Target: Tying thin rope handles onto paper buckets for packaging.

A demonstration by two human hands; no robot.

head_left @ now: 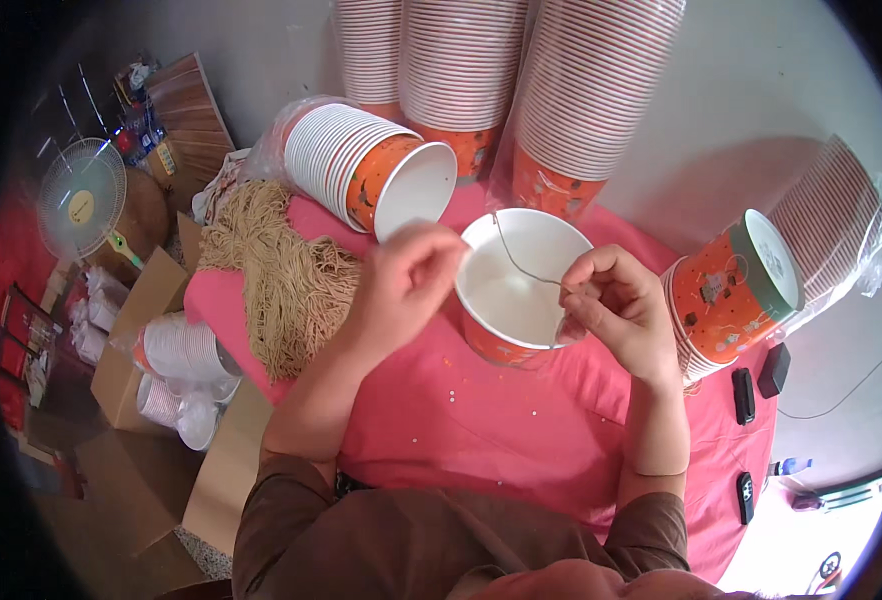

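Note:
A white-lined orange paper bucket (523,285) stands upright in front of me on the pink-covered table. A thin brown cord (513,258) runs from its far rim across the opening to my right hand (616,308). The thumb and fingers of that hand pinch the cord above the bucket's right side. My left hand (411,275) is raised at the bucket's left rim, slightly blurred, with its fingers curled in. What its fingertips hold, if anything, is too small to make out. Left of it lies a heap of tan cords (286,275).
Tall stacks of paper buckets (586,90) stand against the wall. One bagged stack (371,165) lies at the back left, another orange bucket stack (726,290) at the right. Black objects (743,397) lie along the right edge. Cardboard boxes (146,350) and a fan (81,200) are at left.

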